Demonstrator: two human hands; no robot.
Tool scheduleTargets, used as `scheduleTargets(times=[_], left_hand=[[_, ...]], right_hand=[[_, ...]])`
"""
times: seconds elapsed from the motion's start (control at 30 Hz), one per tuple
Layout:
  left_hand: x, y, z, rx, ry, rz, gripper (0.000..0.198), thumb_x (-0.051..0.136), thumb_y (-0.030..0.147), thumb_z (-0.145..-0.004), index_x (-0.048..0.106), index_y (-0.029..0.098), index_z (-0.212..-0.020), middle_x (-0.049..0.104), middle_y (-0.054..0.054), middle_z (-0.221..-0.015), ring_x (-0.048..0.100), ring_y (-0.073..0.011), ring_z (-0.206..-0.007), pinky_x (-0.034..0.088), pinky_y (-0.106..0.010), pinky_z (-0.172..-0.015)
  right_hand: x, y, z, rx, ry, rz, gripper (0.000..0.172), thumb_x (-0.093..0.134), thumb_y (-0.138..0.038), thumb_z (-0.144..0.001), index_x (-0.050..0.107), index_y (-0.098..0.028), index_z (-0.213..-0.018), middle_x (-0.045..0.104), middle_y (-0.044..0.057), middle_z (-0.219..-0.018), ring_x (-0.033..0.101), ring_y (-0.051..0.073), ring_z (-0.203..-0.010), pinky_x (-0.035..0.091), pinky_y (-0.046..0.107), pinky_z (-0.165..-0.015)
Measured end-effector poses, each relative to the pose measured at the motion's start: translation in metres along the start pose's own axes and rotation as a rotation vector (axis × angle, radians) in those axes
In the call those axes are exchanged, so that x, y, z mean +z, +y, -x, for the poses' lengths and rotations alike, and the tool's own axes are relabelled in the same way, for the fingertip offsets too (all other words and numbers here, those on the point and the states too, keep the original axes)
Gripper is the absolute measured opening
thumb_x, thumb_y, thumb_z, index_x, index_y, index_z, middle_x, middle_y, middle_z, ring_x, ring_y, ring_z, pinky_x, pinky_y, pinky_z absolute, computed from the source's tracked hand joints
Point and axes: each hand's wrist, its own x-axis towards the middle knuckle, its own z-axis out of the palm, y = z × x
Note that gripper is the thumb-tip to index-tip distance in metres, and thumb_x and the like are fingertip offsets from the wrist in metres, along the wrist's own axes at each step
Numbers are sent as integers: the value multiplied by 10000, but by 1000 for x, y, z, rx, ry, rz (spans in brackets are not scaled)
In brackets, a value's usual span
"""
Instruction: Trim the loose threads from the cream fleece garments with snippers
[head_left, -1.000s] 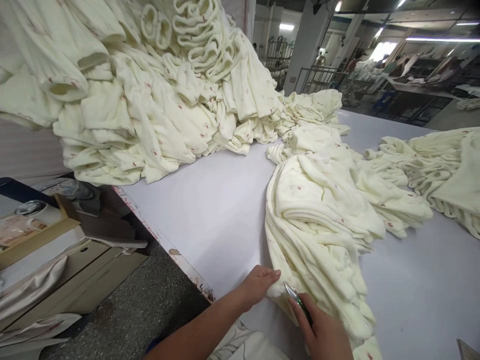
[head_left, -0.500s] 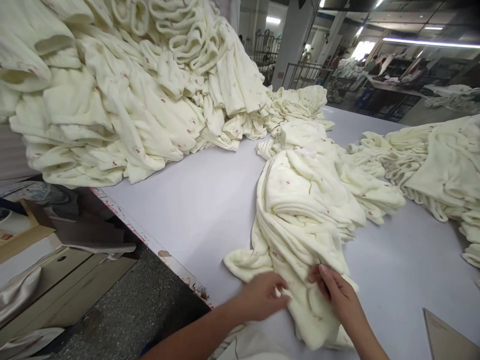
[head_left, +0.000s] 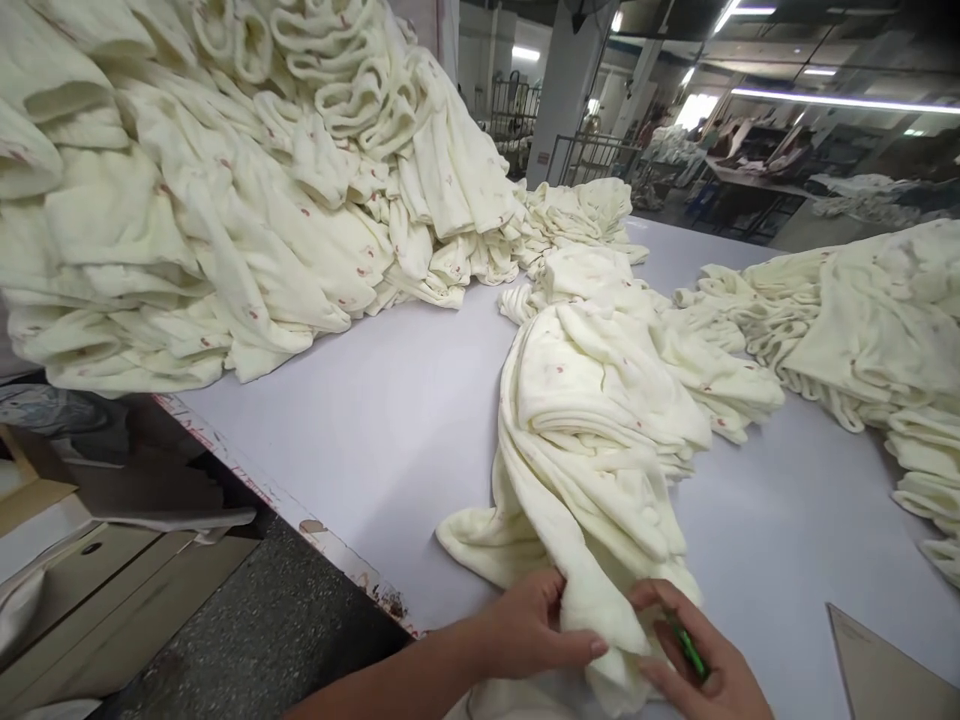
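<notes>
Now cloth (head_left: pixel 600 610) between both hands' fingers (head_left: pixel 577 645).

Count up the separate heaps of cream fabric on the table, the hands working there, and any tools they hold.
Heaps of cream fabric: 3 (left heap, middle heap, right heap)
Hands: 2 (left hand, right hand)
Green-handled tool: 1
Total: 6

**What I can't make out**

My right hand (head_left: pixel 701 665) runs off the bottom edge; the green tool (head_left: pixel 686 650) in it shows only a sliver, its tip buried in cloth (head_left: pixel 600 610); the card (head_left: pixel 885 670) is clipped at the corner; the far benches (head_left: pixel 757 165) are too blurred to read.
</notes>
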Motion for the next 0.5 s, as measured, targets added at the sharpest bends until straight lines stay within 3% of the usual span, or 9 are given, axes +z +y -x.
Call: scheduleTargets(times=[0.1,0.23,0.3,0.4,0.5], left_hand=[[-2,9,16,31,63,3,376,603,296,-687,538,112,-1009,556,-58,-866,505,-166,-778,422,-286,-727],[-5,10,22,252,530,-192,199,514,106,-619,504,160,-810,511,-16,-824,436,-151,-793,360,-251,-741],[-10,10,21,215,644,-135,168,458,109,-594,493,166,-748,490,7,-735,420,-133,-721,343,-231,-683],[-20,11,20,-12,487,7,103,458,202,-627,531,134,-605,457,12,-546,383,-109,-513,296,-223,-500],[-27,14,22,-107,386,79,289,552,358,-665,528,118,-506,452,8,-473,363,-90,-435,268,-220,-458]], right_hand=[[12,5,4,-133,-132,94,271,672,-295,-635,669,-296,-906,649,-7,-1006,577,149,-967,419,148,-825],[30,-2,8,-85,-26,98,212,612,-360,-682,675,-268,-861,677,-2,-859,603,150,-786,458,171,-733],[38,-9,6,-37,12,90,208,622,-412,-667,666,-242,-778,649,-14,-732,577,139,-683,458,163,-653],[45,-15,-2,50,36,66,304,550,-503,-713,630,-214,-761,612,-17,-654,573,150,-665,465,188,-621],[46,-16,-10,126,65,88,371,515,-549,-724,602,-203,-824,629,-4,-711,586,175,-726,470,223,-662]])
